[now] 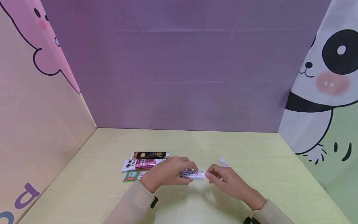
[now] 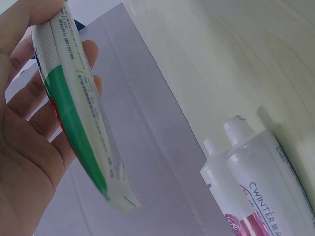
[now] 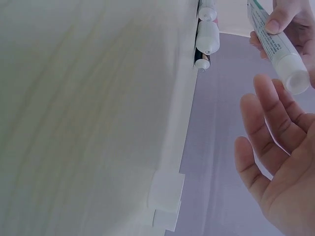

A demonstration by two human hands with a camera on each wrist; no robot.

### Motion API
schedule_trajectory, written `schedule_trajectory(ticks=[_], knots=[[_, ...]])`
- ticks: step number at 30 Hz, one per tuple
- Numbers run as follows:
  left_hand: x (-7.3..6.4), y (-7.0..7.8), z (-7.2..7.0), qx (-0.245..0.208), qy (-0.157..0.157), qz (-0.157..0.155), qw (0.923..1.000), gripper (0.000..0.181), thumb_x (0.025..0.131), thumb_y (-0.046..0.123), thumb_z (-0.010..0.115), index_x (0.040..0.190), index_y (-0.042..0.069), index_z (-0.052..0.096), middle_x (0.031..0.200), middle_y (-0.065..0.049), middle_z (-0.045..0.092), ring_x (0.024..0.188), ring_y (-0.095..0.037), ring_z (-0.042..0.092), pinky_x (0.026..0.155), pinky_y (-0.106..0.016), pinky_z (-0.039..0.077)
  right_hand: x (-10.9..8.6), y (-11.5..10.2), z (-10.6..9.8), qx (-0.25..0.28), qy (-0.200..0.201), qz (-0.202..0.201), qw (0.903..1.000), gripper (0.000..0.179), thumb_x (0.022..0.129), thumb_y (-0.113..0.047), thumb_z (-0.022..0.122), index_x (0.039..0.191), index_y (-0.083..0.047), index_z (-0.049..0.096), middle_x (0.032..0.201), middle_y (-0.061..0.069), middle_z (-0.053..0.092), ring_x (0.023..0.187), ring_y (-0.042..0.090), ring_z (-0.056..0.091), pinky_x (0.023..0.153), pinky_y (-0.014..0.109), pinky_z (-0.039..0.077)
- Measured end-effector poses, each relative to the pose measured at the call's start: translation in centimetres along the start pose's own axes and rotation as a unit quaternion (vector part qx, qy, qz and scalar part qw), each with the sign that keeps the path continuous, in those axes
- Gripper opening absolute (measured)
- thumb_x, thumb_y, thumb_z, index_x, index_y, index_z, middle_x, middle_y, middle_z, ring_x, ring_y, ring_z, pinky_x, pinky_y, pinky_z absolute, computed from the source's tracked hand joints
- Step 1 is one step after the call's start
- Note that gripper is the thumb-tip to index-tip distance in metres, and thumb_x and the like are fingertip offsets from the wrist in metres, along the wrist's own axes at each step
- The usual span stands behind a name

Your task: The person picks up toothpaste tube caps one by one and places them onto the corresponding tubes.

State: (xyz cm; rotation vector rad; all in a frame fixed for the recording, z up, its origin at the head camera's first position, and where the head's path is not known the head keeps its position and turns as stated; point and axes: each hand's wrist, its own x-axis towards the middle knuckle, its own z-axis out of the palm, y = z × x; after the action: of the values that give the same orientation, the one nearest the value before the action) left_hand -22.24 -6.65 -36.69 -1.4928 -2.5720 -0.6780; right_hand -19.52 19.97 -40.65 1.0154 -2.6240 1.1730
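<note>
My left hand (image 1: 174, 171) grips a toothpaste tube (image 1: 193, 174) held level above the table. In the left wrist view the tube (image 2: 78, 108) shows white with a green band and small print, thumb on one side and fingers behind. A white cap (image 3: 294, 74) covers its right end. My right hand (image 1: 227, 182) pinches at that cap with thumb and forefinger in the head view; its other fingers (image 3: 253, 120) stand loosely bent below the cap in the right wrist view.
Left of the hands lie a black tube (image 1: 149, 155), a purple-and-white tube (image 1: 142, 164) and a green-and-white tube (image 1: 131, 176), side by side. Two small whitish caps, one clear-looking cap (image 1: 222, 160) and another (image 1: 225, 165), sit behind my right hand. A purple wall (image 1: 184, 68) backs the table (image 1: 251, 149).
</note>
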Motion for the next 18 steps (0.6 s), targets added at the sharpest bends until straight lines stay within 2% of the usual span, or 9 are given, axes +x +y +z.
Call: schedule_trajectory(ticks=[4, 8, 12, 18], knots=[[0.00, -0.01, 0.03, -0.001, 0.004, 0.004, 1.0000, 0.025, 0.085, 0.016, 0.075, 0.109, 0.020, 0.072, 0.094, 0.010, 0.064, 0.073, 0.000, 0.053, 0.068, -0.012, 0.045, 0.02, 0.04, 0.09, -0.009, 0.000, 0.004, 1.0000, 0.019, 0.106, -0.025, 0.052, 0.091, -0.021, 0.064, 0.075, -0.007, 0.064, 0.058, 0.001, 0.045, 0.051, 0.021, 0.038], [-0.03, 0.01, 0.02, 0.001, 0.007, 0.009, 0.9999, 0.025, 0.085, 0.016, 0.075, 0.109, 0.020, 0.071, 0.094, 0.009, 0.064, 0.072, 0.000, 0.053, 0.068, -0.012, 0.045, 0.13, 0.03, 0.20, -0.016, -0.001, 0.007, 0.9998, 0.029, 0.107, -0.025, 0.048, 0.083, -0.021, 0.062, 0.071, -0.006, 0.063, 0.057, 0.000, 0.041, 0.051, 0.021, 0.038], [-0.07, 0.01, 0.04, 0.000, 0.006, 0.008, 0.9999, 0.025, 0.085, 0.016, 0.075, 0.110, 0.019, 0.071, 0.094, 0.009, 0.064, 0.072, 0.000, 0.052, 0.067, -0.012, 0.044, 0.24, -0.04, 0.30, -0.018, -0.003, 0.012, 0.9998, 0.032, 0.108, -0.025, 0.045, 0.080, -0.024, 0.061, 0.070, -0.008, 0.063, 0.060, 0.002, 0.046, 0.054, 0.023, 0.041], [-0.04, -0.01, 0.06, -0.002, 0.005, 0.006, 1.0000, 0.024, 0.085, 0.016, 0.075, 0.109, 0.020, 0.072, 0.092, 0.010, 0.063, 0.071, 0.000, 0.052, 0.065, -0.012, 0.044, 0.25, -0.01, 0.20, -0.024, -0.013, 0.019, 0.9994, 0.035, 0.109, -0.025, 0.041, 0.082, -0.020, 0.063, 0.072, -0.015, 0.062, 0.069, 0.004, 0.057, 0.062, 0.027, 0.048]])
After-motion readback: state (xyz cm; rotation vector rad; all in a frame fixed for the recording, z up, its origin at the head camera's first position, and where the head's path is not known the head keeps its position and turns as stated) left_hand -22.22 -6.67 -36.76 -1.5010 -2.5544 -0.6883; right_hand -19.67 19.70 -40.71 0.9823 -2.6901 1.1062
